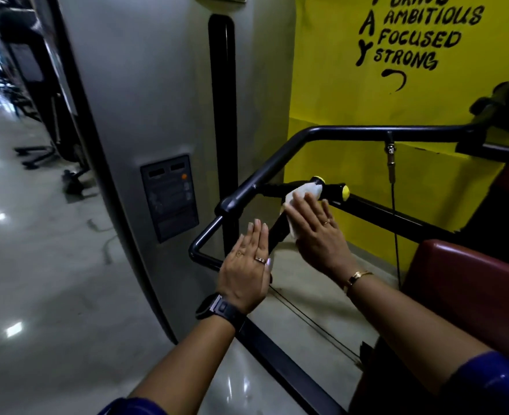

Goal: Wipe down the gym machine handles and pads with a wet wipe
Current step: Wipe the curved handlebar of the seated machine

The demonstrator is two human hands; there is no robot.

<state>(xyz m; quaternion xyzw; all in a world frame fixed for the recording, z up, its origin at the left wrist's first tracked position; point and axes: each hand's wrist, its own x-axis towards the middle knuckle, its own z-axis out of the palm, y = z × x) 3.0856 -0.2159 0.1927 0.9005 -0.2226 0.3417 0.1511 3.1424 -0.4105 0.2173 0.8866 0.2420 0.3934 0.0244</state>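
A black machine handle with yellow end caps sticks out from a curved black bar. A white wet wipe lies draped over the handle. My right hand has straight fingers and presses the wipe against the handle from the near side. My left hand is flat with fingers straight, held beside a lower black bar, and holds nothing. A dark red seat pad sits at the right.
A grey weight-stack cover with a label panel stands at the left. A yellow wall with black lettering is behind. A thin cable hangs from the bar. Glossy floor and other machines lie far left.
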